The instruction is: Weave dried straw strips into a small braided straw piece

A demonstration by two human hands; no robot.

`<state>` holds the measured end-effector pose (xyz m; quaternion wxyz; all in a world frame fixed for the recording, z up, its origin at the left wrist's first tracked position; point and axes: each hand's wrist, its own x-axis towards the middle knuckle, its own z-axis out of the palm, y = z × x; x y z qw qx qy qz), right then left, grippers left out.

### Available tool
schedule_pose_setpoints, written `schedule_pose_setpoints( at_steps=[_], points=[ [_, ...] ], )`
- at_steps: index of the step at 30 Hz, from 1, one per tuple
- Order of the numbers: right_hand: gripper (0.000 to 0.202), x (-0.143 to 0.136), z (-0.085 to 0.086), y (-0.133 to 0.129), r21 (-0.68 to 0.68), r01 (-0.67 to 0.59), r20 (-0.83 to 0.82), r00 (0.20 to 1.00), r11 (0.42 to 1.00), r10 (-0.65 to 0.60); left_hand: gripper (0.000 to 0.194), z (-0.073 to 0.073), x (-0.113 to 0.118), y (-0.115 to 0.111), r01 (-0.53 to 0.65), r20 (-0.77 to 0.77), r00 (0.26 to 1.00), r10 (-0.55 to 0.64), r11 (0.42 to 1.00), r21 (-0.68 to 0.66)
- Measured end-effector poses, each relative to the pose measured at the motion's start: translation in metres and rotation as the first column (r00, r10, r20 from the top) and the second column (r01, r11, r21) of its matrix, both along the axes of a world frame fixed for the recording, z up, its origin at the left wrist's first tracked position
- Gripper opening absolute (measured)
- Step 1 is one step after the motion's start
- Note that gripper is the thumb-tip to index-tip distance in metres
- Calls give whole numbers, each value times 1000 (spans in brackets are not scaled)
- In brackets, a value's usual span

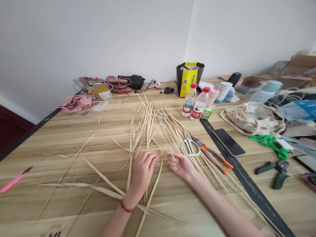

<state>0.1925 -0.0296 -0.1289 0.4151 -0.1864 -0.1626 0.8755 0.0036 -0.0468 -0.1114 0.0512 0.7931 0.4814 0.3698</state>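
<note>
1. Where the dried straw strips (148, 131) fan out across the table (74, 131), both hands work at their near ends.
2. Right hand (181, 164): its fingers (172, 154) pinch one thin strip.
3. Left hand (143, 169): fingers curled down, pressing strips flat.
4. Sorting seems in hand; drawing that strip clear likely needs a steady hold.
5. Just beyond the right fingers lie scissors (189, 146) and pliers (212, 157).

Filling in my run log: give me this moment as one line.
left hand: flat on straw strips | right hand: pinching one strip | scissors, pliers beside right hand | wooden table
</note>
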Motion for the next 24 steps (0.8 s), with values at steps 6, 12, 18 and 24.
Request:
schedule_pose_setpoints(
  at_steps=[6, 12, 18, 24],
  points=[
    [14, 1, 0, 2, 10, 46, 9, 999, 999, -46, 10, -1, -2, 1, -14, 36, 999, 14, 1000, -20],
    [16, 0, 3, -1, 28, 30, 35, 999, 999, -31, 7, -2, -5, 2, -48, 56, 997, 50, 998, -34],
    [16, 1, 5, -4, 48, 1, 81, 997, 999, -5, 31, -5, -7, 9, -107, 86, 990, 108, 994, -18],
    [20, 0, 6, -4, 83, -16, 140, 990, 996, 4, 27, -5, -22, 20, -21, -8, 1000, 19, 975, -220]
  ],
)
